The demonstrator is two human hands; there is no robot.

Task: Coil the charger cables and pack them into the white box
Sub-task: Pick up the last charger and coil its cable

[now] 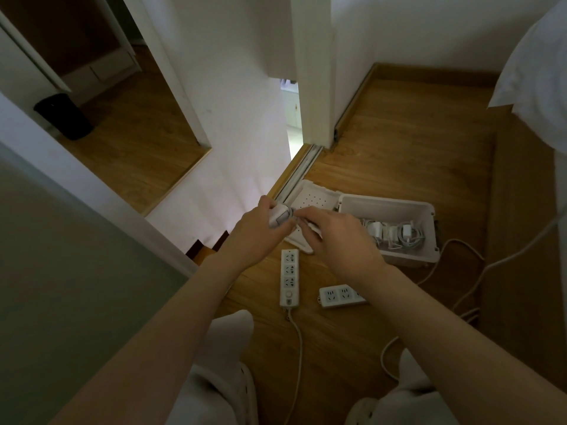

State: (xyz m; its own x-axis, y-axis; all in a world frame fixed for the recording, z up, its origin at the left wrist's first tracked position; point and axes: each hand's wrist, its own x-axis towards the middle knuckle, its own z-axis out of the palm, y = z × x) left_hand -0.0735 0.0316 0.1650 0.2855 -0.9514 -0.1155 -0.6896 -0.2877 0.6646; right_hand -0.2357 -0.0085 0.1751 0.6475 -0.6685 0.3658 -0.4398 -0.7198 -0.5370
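My left hand [259,230] grips a white charger block [280,217] above the floor. Right beside it, my right hand [340,237] pinches the white cable [313,227] that comes off the charger. Both hands hover over the open lid [313,199] of the white box [395,210], which lies on the wooden floor. Several coiled white chargers and cables [395,236] lie inside the box.
Two white power strips [289,277] [340,296] lie on the floor in front of the box, their cords [299,342] trailing toward me and to the right. My knees frame the bottom. A sliding door track [302,168], white walls and white bedding [540,75] surround the spot.
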